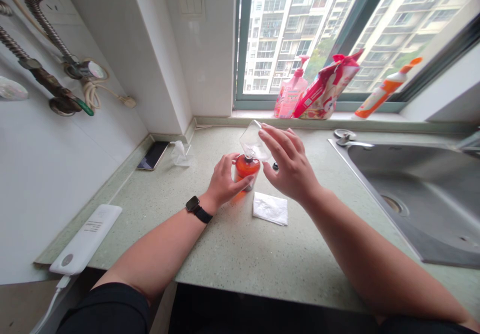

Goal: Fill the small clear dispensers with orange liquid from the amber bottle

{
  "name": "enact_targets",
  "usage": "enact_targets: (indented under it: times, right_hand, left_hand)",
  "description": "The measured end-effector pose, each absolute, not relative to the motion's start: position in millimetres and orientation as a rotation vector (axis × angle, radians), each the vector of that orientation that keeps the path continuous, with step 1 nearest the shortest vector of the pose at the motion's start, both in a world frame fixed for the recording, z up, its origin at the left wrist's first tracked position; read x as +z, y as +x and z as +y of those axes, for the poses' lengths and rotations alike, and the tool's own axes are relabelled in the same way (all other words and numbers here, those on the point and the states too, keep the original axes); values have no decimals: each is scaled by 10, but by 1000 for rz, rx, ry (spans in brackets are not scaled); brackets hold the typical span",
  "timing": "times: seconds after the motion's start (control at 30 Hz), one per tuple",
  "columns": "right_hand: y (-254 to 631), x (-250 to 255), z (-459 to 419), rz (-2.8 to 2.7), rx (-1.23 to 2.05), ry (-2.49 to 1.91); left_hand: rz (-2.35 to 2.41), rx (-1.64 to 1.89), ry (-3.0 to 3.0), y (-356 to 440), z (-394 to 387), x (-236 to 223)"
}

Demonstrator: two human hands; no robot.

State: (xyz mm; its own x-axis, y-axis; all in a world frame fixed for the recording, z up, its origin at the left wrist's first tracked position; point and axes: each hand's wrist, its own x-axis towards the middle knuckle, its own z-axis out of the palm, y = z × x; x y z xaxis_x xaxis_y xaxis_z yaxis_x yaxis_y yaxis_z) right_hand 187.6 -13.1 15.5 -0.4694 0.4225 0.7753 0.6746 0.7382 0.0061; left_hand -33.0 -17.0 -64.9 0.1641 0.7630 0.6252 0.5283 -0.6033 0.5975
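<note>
My left hand, with a dark watch on the wrist, is closed around an orange-red bottle that stands upright on the counter. The bottle has a dark neck ring. Right above its mouth, my right hand grips a clear cup, which is tilted with its lower end at the bottle neck. Whether liquid runs from the cup I cannot tell. A small black cap lies beside the right thumb, partly hidden by it. Nearer to me is a folded white tissue.
A clear container with a crumpled tissue and a phone lie at back left. A white power bank with a cable sits at the left edge. The steel sink is on the right. A pink pump bottle stands on the sill.
</note>
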Motion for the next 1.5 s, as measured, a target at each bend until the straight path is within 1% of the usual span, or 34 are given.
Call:
enact_targets:
  times: [1.5]
  right_hand:
    - [1864, 206, -116, -2173, -424, -778]
  left_hand:
    - [1244, 1399, 2190, -316, -159, -636]
